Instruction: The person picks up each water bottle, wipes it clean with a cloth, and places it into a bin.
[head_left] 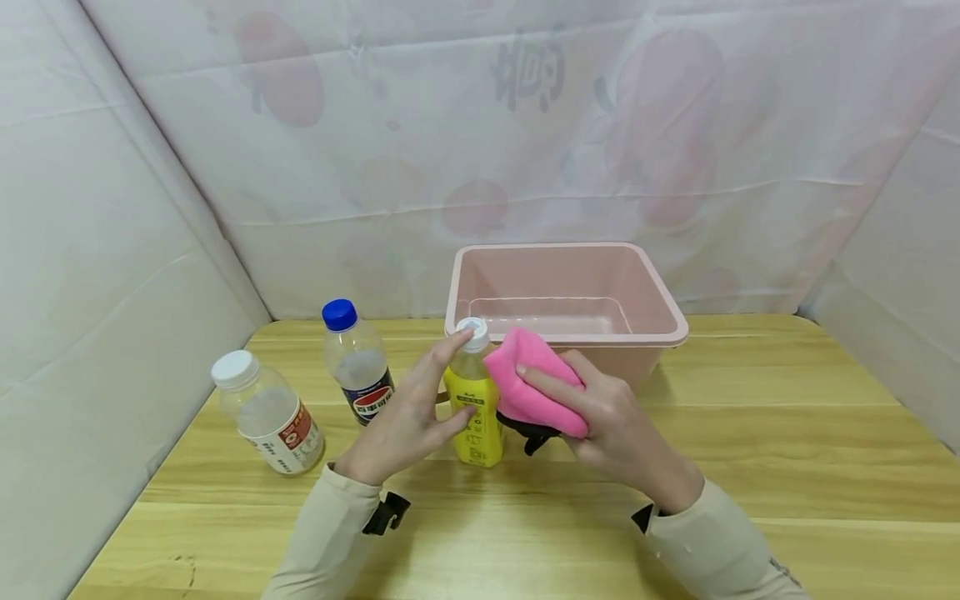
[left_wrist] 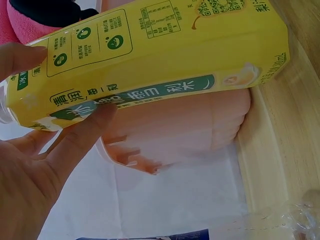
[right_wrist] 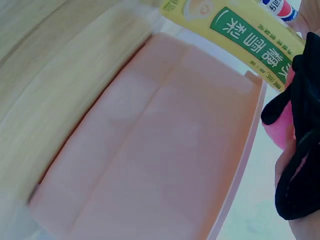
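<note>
Holding the yellow bottle point(head_left: 480, 433): my left hand point(head_left: 401, 425) has it between thumb and fingers, parted only by the bottle's width, with one finger at the white cap point(head_left: 477, 337).
Yellow bottle: it is upright at the middle of the wooden table point(head_left: 787, 467), on the near side of the pink bin; whether its base touches the wood, I cannot tell.
Pink cloth point(head_left: 543, 367): my right hand point(head_left: 611, 417) grips it with fingers bent over it, at the right side of the bottle's upper part; black trim point(head_left: 517, 426) hangs below.
Pink bin point(head_left: 622, 340): it stands at the far side, a little to the right.
Blue-capped bottle point(head_left: 360, 367): it stands left of my left hand, its label dark.
White-capped bottle point(head_left: 273, 425): it is farther left and nearer to me.
Curtain point(head_left: 450, 108): pale, with faint fruit prints, behind everything.
</note>
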